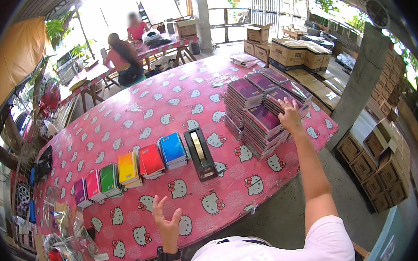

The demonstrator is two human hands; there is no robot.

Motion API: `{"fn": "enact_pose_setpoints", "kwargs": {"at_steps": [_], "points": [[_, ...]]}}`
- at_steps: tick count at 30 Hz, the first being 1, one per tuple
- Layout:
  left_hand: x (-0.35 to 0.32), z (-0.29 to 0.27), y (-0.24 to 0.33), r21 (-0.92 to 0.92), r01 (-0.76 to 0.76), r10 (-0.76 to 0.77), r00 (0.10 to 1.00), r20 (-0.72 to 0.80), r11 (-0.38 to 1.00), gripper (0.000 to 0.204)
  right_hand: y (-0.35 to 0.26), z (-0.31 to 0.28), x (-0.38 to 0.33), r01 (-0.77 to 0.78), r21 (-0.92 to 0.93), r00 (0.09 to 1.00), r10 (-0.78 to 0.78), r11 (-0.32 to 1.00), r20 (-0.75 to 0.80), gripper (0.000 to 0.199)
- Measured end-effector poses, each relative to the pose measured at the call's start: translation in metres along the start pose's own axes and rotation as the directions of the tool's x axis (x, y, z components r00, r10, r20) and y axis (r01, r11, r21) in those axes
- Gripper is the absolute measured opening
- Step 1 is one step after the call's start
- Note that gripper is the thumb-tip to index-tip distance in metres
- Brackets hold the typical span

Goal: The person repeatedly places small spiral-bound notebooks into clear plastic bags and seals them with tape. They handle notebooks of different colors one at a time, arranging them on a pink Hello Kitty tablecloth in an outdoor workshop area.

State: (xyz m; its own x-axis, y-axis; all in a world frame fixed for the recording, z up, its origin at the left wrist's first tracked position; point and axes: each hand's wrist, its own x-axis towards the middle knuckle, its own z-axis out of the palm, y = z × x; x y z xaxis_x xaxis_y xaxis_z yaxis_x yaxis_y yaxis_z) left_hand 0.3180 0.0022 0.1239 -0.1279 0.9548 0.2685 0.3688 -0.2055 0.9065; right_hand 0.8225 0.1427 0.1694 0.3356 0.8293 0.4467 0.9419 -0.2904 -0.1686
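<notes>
Touching stacked purple notebooks (263,119) near right corner of counter (160,105) | right hand (291,119): grip spread | left hand (167,226): grip released, near front edge

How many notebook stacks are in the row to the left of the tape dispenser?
6, left to right: purple stack, pink stack, green stack, yellow stack, red stack, and blue stack beside the tape dispenser. None seems hidden.
</notes>
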Motion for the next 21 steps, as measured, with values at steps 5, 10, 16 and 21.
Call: {"fn": "enact_pose_setpoints", "kwargs": {"at_steps": [5,10,16,21], "points": [[-0.024,-0.028,-0.023,0.115,0.051,-0.041,0.995,-0.088,0.992,0.048,-0.019,0.022,0.016,0.012,0.003,0.993,-0.011,1.000,-0.121,0.049],[-0.030,-0.046,-0.034,0.161,0.015,0.006,0.991,-0.133,0.987,0.043,-0.020,0.040,0.030,0.129,-0.197,0.951,-0.177,0.972,-0.252,0.051],[-0.042,-0.077,-0.052,0.095,0.007,0.014,0.976,-0.219,0.995,0.015,-0.204,0.015,-0.100,0.289,0.753,0.955,-0.237,0.591,-0.180,0.016],[-0.060,-0.149,-0.052,0.002,0.156,-0.145,0.923,-0.357,0.988,0.014,-0.432,0.053,-0.251,0.240,0.948,0.576,-0.817,0.208,0.033,0.018]]}}
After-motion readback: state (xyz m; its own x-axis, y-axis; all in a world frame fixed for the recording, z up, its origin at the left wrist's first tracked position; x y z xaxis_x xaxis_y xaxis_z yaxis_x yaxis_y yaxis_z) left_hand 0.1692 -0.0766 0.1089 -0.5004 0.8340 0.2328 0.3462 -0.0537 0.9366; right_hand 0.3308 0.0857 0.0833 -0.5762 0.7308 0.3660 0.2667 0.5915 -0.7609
